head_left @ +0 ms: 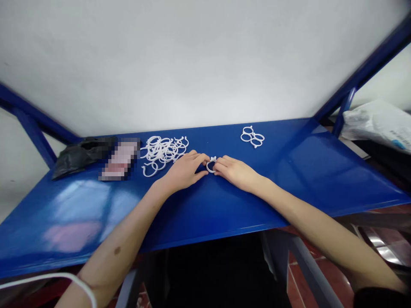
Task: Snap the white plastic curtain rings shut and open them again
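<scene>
A white plastic ring (211, 170) with small knobs at its top is pinched between my two hands, low over the blue table (205, 209). My left hand (186, 171) grips its left side with thumb and fingers. On the ring's right side, the fingers of my right hand (236, 172) are closed. Just beyond my left hand lies a loose heap of similar white rings (160, 149), some of them with a gap in the loop. Farther back on the right, a small group of joined white rings (252, 137) rests flat on the table.
A black plastic bag (83, 154) and a blurred-out flat object (120, 158) lie at the left. Blue metal posts (345, 107) frame the table at both ends. A white plastic package (379, 126) is beyond the right end. A white cable (48, 276) crosses the lower left.
</scene>
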Demonstrator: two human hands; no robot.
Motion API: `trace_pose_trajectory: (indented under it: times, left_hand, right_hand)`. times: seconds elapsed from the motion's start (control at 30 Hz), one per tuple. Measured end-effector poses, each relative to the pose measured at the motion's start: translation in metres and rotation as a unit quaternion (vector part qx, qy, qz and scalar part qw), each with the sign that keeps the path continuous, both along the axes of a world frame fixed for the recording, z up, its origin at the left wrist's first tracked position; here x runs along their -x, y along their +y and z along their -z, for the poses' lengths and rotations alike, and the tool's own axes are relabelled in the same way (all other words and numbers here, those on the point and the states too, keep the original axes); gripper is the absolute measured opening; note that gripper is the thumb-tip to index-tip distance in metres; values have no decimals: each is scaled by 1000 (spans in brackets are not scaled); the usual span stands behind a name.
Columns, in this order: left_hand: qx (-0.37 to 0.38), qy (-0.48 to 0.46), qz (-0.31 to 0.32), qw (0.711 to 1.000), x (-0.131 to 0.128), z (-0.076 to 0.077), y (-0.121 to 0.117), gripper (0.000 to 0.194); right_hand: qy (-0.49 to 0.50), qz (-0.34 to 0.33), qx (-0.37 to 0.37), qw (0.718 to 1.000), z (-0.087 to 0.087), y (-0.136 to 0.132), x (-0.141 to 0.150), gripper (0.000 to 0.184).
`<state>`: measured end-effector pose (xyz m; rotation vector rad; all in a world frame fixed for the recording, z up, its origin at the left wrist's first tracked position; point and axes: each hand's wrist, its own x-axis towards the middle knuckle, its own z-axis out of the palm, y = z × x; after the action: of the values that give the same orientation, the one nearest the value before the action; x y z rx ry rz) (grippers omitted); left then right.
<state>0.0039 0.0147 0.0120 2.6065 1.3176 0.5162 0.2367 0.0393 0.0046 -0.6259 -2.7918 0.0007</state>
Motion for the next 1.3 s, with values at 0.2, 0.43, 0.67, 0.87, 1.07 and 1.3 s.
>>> trace_pose_trajectory:
  times: [0.2,0.43,0.67,0.87,1.07,1.3]
  left_hand:
    - [-58,17,37,997,-1,6,2,17]
    - [-168,24,55,984,-5,8,1,16]
    - [-250,90,102,959,-11,2,-2,29]
    - [-287,144,25,947,-22,4,-8,28]
    - [-285,173,-64,941,-37,10,-12,29]
    - [-259,134,-96,952,-11,4,2,26]
  right_hand:
    - [15,-3,-6,1000,5,2,0,22]
    - [-46,37,-97,994,2,-4,1,31]
    - [-20,30,-175,984,-6,-13,0,37]
    - [2,64,-219,974,-7,-17,8,39]
    - [6,128,-228,965,-5,-17,13,42]
    - [107,101,-115,982,-11,-3,-1,30]
